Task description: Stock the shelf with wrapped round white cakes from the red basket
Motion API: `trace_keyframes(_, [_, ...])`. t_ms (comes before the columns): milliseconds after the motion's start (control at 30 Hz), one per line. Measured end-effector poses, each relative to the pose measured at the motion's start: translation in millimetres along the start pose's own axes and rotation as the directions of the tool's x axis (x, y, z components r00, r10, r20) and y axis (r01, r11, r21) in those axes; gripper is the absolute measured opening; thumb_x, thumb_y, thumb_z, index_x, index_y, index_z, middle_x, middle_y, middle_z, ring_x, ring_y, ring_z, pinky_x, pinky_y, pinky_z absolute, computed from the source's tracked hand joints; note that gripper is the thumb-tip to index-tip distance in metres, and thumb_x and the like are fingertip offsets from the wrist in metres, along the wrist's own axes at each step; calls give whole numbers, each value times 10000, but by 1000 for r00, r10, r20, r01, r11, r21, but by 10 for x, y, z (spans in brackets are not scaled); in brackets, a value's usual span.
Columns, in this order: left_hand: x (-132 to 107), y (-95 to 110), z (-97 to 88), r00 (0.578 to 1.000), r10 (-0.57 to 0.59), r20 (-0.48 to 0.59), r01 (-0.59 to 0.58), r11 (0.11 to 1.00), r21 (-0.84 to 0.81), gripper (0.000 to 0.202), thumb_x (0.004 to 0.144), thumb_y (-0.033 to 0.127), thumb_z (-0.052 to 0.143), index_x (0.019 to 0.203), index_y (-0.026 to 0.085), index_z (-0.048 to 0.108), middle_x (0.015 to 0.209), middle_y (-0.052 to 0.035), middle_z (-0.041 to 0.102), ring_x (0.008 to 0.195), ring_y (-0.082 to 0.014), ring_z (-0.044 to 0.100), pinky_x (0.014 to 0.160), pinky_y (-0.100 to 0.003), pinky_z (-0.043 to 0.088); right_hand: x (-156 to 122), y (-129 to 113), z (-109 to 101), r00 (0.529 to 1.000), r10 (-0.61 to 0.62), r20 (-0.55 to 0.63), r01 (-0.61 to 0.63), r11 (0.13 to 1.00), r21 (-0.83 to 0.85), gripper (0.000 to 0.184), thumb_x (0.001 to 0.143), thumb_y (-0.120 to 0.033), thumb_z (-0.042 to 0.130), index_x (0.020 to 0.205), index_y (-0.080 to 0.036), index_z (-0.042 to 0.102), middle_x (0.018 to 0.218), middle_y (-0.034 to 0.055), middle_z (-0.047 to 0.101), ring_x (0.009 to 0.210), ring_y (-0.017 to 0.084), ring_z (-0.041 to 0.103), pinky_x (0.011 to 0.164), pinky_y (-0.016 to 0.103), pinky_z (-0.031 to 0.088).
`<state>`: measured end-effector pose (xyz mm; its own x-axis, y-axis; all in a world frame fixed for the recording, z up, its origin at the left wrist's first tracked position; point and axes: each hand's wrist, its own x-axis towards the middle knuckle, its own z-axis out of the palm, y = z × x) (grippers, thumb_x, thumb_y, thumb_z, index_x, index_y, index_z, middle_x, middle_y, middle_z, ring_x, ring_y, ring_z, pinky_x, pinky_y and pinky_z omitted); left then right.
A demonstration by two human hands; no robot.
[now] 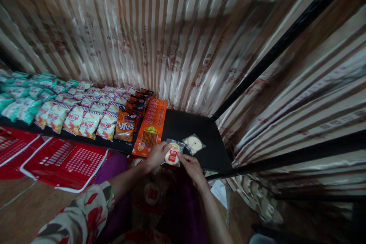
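A clear packet of round pale crackers [172,154] with a red label is held at the front edge of the black shelf. My left hand [157,154] pinches its left side. At its right edge, my right hand [192,166] closes its fingers on the same packet. Just behind and to the right, a second clear cracker packet [195,144] lies flat on the shelf. Left of my hands is a flat orange snack packet [150,127] with brown sticks showing through its window. More packets with red labels, including a cracker packet [152,193], sit dimly below between my knees.
Rows of orange bags [126,125], white snack bags [89,124] and teal bags [29,109] fill the black shelf [197,124] to the left. Red baskets [64,164] stand below. A black post [274,40] and striped curtain [183,38] border the shelf.
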<state>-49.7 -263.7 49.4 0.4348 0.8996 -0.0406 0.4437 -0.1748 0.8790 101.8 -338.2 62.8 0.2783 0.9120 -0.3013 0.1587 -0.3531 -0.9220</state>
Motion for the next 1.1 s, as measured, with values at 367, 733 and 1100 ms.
trace_keyframes(367, [396,55,-24,997,-68,-38,70,995,69,307,879,361,395,753,153,582,643,10,558,612,-112,499,558,-210,346,355,-157,5,999,-45,-30,42,994,-96,420,697,-554,535,696,-152,655,571,-13,586,521,109,493,495,207,384])
trace_keyframes(733, [704,160,-30,989,-142,-48,147,980,131,265,883,292,402,918,133,611,793,-55,658,710,-146,590,626,-224,411,799,-68,-47,997,10,-80,-17,996,-89,245,732,-408,582,777,-171,623,484,-40,546,451,106,506,447,203,402])
trace_keyframes(1100, [938,171,73,979,-197,-61,204,966,159,358,804,178,460,1154,138,525,999,-115,668,881,-202,629,757,-264,464,1165,-166,-106,989,11,-146,-29,992,-125,144,738,-330,607,657,-211,613,548,2,645,511,150,614,509,243,497])
